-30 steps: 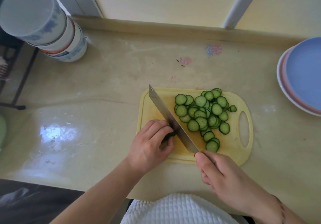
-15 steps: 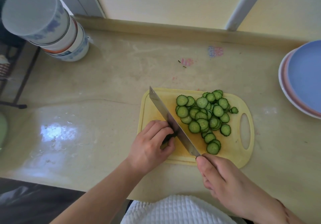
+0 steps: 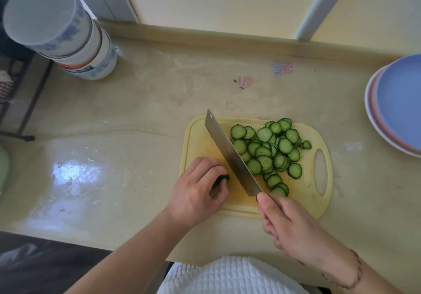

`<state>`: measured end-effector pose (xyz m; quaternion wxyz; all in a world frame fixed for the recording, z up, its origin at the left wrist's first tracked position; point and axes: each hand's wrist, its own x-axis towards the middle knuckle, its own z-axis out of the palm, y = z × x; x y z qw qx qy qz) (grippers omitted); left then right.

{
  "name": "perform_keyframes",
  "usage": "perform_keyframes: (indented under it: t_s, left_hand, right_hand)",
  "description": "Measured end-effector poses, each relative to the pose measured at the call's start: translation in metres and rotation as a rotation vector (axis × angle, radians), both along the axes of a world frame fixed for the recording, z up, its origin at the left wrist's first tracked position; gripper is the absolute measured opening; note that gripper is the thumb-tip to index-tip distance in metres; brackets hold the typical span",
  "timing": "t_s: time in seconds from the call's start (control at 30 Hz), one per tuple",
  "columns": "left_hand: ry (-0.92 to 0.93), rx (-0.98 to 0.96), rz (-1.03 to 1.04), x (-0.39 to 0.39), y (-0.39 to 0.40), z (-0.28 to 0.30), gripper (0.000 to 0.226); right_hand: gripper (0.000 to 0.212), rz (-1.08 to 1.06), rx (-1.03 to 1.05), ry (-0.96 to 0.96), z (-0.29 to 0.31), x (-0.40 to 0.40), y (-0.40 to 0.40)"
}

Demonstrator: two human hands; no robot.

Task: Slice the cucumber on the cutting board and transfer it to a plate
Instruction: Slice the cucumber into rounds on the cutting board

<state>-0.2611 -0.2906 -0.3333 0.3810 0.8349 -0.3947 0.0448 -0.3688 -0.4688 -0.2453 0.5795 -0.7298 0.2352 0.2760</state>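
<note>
- Left hand curls around the dark cucumber stub on the yellow cutting board.
- Right hand grips the knife; slices lie piled right of the blade.
- Plates sit stacked far right.

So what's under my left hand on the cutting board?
A dark green cucumber end peeks from under the curled left hand. How much is left is hidden.

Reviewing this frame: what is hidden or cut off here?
- Dark green cucumber end piece: head view, mostly hidden under the left hand.
- Steel cleaver: handle hidden inside the right hand grip.
- Stacked blue and pink plates: cut off by the right edge.
</note>
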Motion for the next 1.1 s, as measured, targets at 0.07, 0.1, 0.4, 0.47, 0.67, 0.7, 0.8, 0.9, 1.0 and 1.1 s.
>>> perform_keyframes:
  t_s: [0.07,0.1,0.4,0.47,0.67,0.7,0.8,0.9,1.0,1.1]
  left_hand:
    - [0.001,-0.006,0.004,0.000,0.000,-0.001,0.006]
    - [0.004,-0.008,0.009,0.000,0.000,-0.001,0.007]
    - [0.010,-0.024,0.024,0.000,-0.001,-0.002,0.008]
    - [0.011,-0.025,0.022,0.000,-0.001,-0.002,0.008]
    - [0.011,-0.006,0.021,-0.001,-0.001,-0.002,0.008]
    - [0.012,-0.005,0.023,-0.002,-0.001,-0.002,0.008]
    - [0.004,-0.006,0.030,-0.002,0.000,-0.001,0.007]
    - [-0.009,-0.016,0.036,-0.002,0.000,-0.001,0.006]
    - [-0.013,-0.016,0.033,-0.002,0.000,-0.001,0.006]
    - [-0.010,-0.017,0.036,-0.001,0.000,-0.001,0.007]
  right_hand:
    - [0.053,0.017,0.017,-0.025,0.006,-0.004,0.002]
    - [0.054,0.027,0.013,-0.042,0.009,-0.006,0.003]
    - [0.059,0.030,0.010,-0.057,0.014,-0.010,0.004]
    - [0.056,0.035,0.002,-0.054,0.013,-0.010,0.004]
    - [0.048,0.069,-0.014,-0.006,-0.013,0.005,0.005]
    - [0.047,0.057,0.006,0.006,-0.015,0.006,0.003]
    - [0.047,0.040,0.004,0.006,-0.013,0.004,-0.002]
    - [0.050,0.018,-0.055,-0.014,-0.009,0.000,-0.002]
    - [0.052,0.009,-0.049,-0.037,-0.002,-0.004,0.001]
    - [0.054,0.020,-0.019,-0.061,0.009,-0.008,0.006]
